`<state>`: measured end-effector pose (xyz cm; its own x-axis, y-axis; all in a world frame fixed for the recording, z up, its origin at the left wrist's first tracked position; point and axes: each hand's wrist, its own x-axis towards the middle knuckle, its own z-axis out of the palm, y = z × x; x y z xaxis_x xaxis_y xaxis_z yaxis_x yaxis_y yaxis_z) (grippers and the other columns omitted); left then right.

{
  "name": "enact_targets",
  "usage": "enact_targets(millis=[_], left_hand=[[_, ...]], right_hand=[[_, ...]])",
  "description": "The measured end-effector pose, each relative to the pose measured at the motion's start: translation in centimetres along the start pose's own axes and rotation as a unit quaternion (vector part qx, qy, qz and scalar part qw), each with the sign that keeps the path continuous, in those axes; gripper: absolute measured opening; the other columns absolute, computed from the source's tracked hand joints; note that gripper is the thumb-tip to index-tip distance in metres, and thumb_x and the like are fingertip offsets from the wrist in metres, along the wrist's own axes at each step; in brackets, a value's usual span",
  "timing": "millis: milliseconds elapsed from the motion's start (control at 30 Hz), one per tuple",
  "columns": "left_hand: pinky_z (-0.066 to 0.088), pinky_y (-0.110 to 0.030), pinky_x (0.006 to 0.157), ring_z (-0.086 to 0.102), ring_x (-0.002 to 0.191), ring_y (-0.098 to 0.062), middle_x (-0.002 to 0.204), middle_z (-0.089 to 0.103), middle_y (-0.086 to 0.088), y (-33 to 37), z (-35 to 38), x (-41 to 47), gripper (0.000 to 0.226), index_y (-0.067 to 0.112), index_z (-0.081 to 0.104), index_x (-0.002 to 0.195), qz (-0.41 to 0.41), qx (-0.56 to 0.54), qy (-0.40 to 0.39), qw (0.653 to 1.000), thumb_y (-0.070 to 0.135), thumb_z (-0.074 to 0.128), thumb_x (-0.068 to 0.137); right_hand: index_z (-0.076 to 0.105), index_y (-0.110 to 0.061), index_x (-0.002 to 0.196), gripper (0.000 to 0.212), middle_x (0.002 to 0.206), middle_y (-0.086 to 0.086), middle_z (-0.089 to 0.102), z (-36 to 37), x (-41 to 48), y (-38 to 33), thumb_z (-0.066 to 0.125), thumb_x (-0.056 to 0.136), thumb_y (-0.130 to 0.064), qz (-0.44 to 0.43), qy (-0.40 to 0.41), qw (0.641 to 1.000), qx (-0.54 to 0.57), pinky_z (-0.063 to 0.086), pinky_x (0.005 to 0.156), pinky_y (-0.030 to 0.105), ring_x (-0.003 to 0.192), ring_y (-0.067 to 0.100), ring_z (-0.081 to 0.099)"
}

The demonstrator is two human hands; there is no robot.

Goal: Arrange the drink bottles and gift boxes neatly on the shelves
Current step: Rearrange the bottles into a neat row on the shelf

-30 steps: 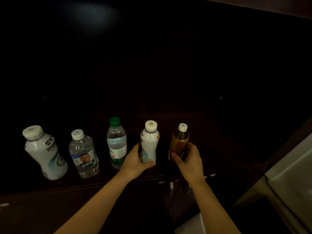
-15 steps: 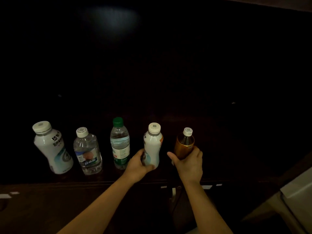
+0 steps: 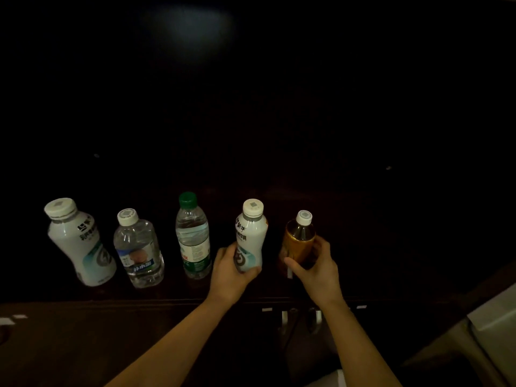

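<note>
- Dark shelf [image 3: 363, 247], barely lit — five bottles stand in a row along its front edge, from 9 to 3 o'clock.
- Left hand [image 3: 229, 275] has its grip clamped on the white milk bottle [image 3: 251, 238]; right hand [image 3: 318, 269] wraps the amber tea bottle [image 3: 300, 241], at 3 o'clock of it.
- Risk: both sit close — a nudge could knock them together, or tip the green-capped water bottle [image 3: 192, 236] at 9 o'clock.
- No gift boxes visible.

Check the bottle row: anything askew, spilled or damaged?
Nothing stands out. Five capped bottles stand in a row on the dark shelf; no spill visible. The left hand grips the white bottle, the right hand the amber bottle. Outer bottles' lean looks like lens distortion.
</note>
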<state>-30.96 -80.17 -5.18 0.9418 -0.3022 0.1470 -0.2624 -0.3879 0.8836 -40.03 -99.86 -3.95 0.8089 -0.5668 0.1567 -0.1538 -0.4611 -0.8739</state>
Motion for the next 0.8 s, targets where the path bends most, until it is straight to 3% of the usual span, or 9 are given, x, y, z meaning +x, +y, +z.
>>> enact_targets(millis=[133,267,367,500,633,700,800], left_hand=[[0.041,-0.019,0.09,0.049,0.107,-0.009,0.125,0.041,0.001,0.3,0.4,0.0,0.081,0.014,0.049,0.13,-0.027,-0.002,0.032,0.999,0.029,0.092,0.064],[0.045,-0.008,0.082,0.059,0.111,-0.007,0.12,0.056,0.008,-0.5,-0.1,-0.4,0.084,0.018,0.039,0.133,-0.04,-0.053,-0.023,0.998,0.02,0.091,0.067],[0.045,-0.006,0.083,0.059,0.114,-0.008,0.123,0.059,0.006,-1.3,-0.5,-0.5,0.081,0.018,0.037,0.14,-0.02,-0.024,-0.04,0.999,0.011,0.084,0.074],[0.047,-0.016,0.092,0.06,0.116,-0.009,0.125,0.061,0.006,-1.5,-0.7,-0.4,0.079,0.018,0.043,0.139,-0.017,-0.019,-0.032,0.999,0.013,0.085,0.072],[0.043,-0.012,0.085,0.057,0.111,-0.006,0.119,0.058,0.009,-1.4,-0.4,-0.4,0.073,0.025,0.049,0.127,-0.014,-0.006,-0.003,1.0,0.022,0.09,0.067],[0.042,-0.011,0.082,0.056,0.108,-0.008,0.117,0.057,0.007,-1.2,-0.2,-0.2,0.073,0.022,0.051,0.125,-0.014,0.008,0.014,1.0,0.026,0.091,0.064],[0.046,-0.022,0.087,0.055,0.109,-0.012,0.116,0.055,0.002,-0.8,0.2,0.0,0.077,0.016,0.052,0.126,-0.013,0.033,0.035,0.999,0.03,0.092,0.062]], right_hand=[[0.039,-0.033,0.14,0.08,0.125,-0.023,0.052,-0.4,0.0,0.5,0.084,0.076,-0.046,-0.01,-0.042,0.999,0.021,0.045,0.101,0.028,0.124,0.007,0.052],[0.041,-0.029,0.143,0.105,0.139,-0.007,0.039,-0.1,0.0,0.3,0.08,0.055,-0.071,-0.004,-0.019,1.0,0.012,0.047,0.1,0.033,0.122,0.009,0.048],[0.046,-0.03,0.139,0.092,0.13,-0.008,0.041,0.2,0.1,0.6,0.085,0.061,-0.06,-0.021,0.003,1.0,-0.008,0.048,0.097,0.032,0.116,0.009,0.051],[0.045,-0.028,0.141,0.086,0.13,-0.011,0.048,0.2,0.3,1.1,0.087,0.068,-0.048,-0.03,-0.003,1.0,0.01,0.047,0.096,0.029,0.116,0.007,0.053],[0.042,-0.038,0.135,0.075,0.123,-0.027,0.053,0.0,0.4,1.2,0.085,0.074,-0.043,-0.018,-0.018,0.999,0.038,0.043,0.098,0.024,0.113,-0.008,0.051],[0.042,-0.039,0.135,0.07,0.12,-0.032,0.052,0.0,0.4,1.4,0.083,0.079,-0.039,-0.014,-0.023,0.999,0.041,0.043,0.1,0.026,0.115,-0.007,0.052],[0.041,-0.039,0.142,0.068,0.119,-0.036,0.052,-0.2,0.4,1.7,0.078,0.086,-0.033,-0.016,-0.039,0.998,0.04,0.041,0.101,0.023,0.119,-0.005,0.051]])
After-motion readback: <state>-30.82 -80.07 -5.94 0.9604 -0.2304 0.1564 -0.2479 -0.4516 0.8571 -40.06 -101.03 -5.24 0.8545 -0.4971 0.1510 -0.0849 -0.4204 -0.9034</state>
